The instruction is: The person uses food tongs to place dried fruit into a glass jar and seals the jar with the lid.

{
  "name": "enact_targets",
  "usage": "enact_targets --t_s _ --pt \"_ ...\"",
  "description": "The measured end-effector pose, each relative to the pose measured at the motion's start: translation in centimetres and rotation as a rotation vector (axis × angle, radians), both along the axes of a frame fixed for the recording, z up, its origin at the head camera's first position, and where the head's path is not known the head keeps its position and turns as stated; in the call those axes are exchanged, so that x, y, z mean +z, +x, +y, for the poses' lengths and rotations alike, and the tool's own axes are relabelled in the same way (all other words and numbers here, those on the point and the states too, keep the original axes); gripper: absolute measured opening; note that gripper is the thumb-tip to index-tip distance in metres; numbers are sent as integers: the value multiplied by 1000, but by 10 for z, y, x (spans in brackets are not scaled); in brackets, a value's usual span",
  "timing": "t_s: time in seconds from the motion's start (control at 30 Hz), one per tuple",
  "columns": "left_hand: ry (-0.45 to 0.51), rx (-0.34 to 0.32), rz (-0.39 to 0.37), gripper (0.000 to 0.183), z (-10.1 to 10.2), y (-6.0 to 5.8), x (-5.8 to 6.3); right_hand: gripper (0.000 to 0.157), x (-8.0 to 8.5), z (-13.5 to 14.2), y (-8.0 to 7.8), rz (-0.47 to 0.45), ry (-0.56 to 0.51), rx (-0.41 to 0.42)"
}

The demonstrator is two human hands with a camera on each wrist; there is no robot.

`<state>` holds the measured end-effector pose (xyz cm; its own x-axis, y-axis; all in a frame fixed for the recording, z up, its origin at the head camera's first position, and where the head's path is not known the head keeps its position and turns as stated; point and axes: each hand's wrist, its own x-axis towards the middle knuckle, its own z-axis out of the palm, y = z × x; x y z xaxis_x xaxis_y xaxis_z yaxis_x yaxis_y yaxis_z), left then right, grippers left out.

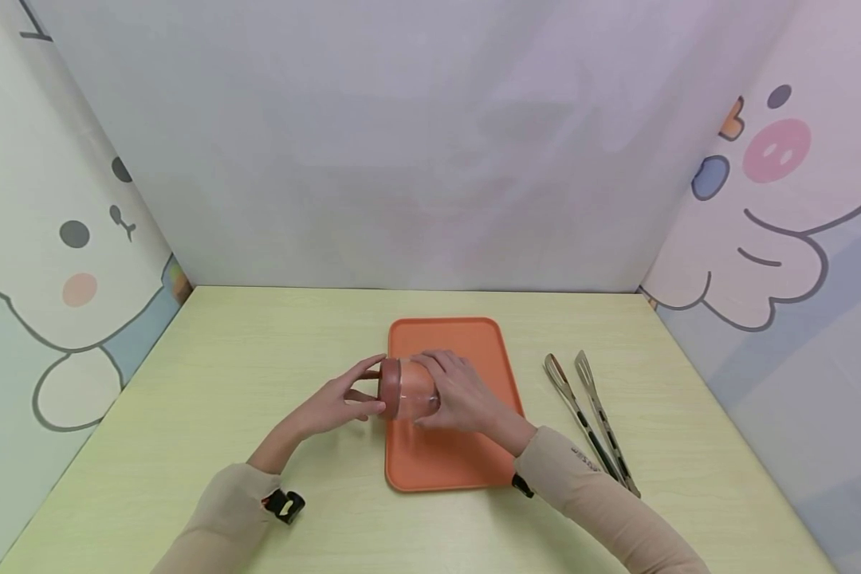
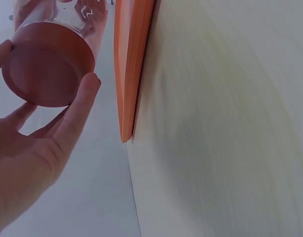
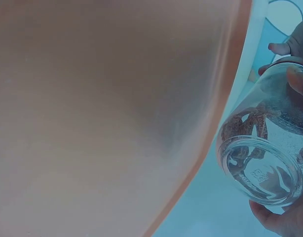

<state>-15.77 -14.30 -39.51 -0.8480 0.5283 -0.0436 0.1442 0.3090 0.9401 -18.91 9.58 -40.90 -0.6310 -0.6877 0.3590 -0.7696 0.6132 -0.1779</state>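
Observation:
A clear jar [image 1: 416, 391] lies on its side in the air above the orange tray [image 1: 445, 470], its reddish-brown lid [image 1: 390, 389] facing left. Curled around the lid's rim are the fingers and thumb of my left hand [image 1: 337, 408]. My right hand [image 1: 462, 395] grips the jar's body near its base. In the left wrist view the lid [image 2: 48, 66] sits on the jar, with the left fingertips at its edge. The right wrist view shows the glassy base and dark brown wrinkled pieces [image 3: 260, 126] inside; their kind is unclear.
Metal tongs [image 1: 603, 426] with spread arms lie on the light wooden table [image 1: 294, 319] right of the tray, beside my right forearm. A pale backdrop [image 1: 402, 159] rises behind the table, and panels with cartoon animals stand on both sides.

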Motion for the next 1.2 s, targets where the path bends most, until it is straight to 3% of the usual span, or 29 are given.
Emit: enact_targets --t_s 0.2,0.3,0.43,0.53,0.67,0.9,1.0,1.2 --pt "-3 -27 72 71 2 4 8 82 -1 0 -1 2 10 2" --pt "26 -41 88 72 1 2 4 83 -1 0 -1 -7 13 0" --pt "23 -21 100 74 -1 -4 -11 83 -1 0 0 -18 9 -7" --pt "17 27 68 71 -2 -10 -21 84 0 0 0 -23 -1 -8" --pt "33 108 -33 65 1 -12 -25 83 0 0 1 -20 -3 -6" --pt "40 144 -131 57 7 -11 -22 82 -1 -1 1 8 7 8" --pt "43 143 -131 55 8 -9 -18 81 -1 -1 1 18 6 10" --pt "54 100 -84 56 10 1 4 80 -2 0 1 16 -5 16"
